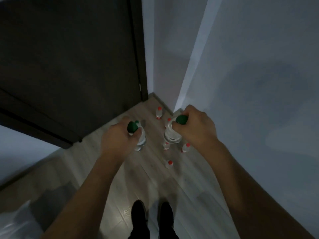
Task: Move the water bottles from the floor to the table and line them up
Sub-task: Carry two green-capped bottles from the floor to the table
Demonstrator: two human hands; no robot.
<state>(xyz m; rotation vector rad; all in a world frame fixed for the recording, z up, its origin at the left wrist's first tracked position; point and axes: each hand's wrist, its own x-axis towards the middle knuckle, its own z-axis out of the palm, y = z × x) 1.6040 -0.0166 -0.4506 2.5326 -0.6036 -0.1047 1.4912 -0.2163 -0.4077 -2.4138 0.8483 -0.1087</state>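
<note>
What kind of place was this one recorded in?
Probably a home hallway or room corner: a dark door, plain light walls and wood-look floor, with small red-capped bottles standing on it.

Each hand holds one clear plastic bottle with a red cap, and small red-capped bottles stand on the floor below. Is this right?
Not quite: the head view shows green caps on the two held clear plastic bottles, left hand on one, right hand on the other. The small red-capped bottles do stand on the floor.
</note>
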